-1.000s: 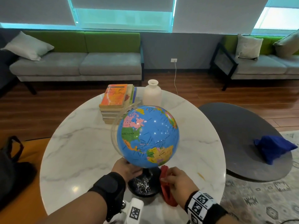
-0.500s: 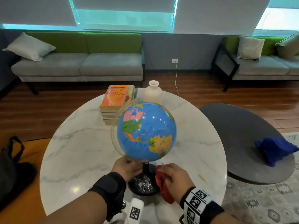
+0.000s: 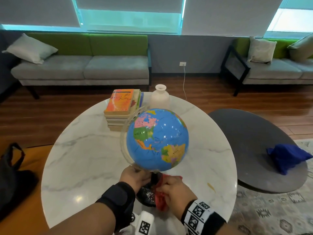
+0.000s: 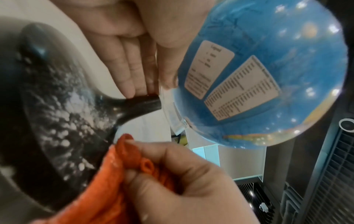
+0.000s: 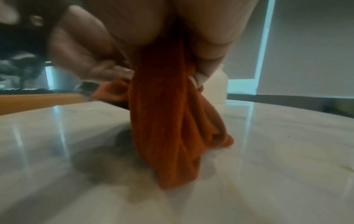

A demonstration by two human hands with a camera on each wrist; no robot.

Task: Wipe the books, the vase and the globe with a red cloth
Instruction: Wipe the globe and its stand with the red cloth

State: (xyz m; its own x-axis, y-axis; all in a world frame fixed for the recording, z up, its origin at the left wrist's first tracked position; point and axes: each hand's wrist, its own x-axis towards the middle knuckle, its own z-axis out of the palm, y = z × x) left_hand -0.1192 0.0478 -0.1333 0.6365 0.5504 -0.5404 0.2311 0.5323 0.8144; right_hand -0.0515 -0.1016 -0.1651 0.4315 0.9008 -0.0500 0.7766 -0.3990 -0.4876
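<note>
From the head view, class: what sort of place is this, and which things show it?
Probably a lounge or waiting area: cushioned sofas along the wall, a round marble table, and a patterned rug.

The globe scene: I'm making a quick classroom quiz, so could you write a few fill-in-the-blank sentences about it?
1. The right hand grips a ____ cloth.
2. The left hand steadies the globe at its black ____.
3. The vase stands to the right of a stack of ____.
4. On the dark side table lies a ____ bundle.

Missing words: red; stand; books; blue
</note>
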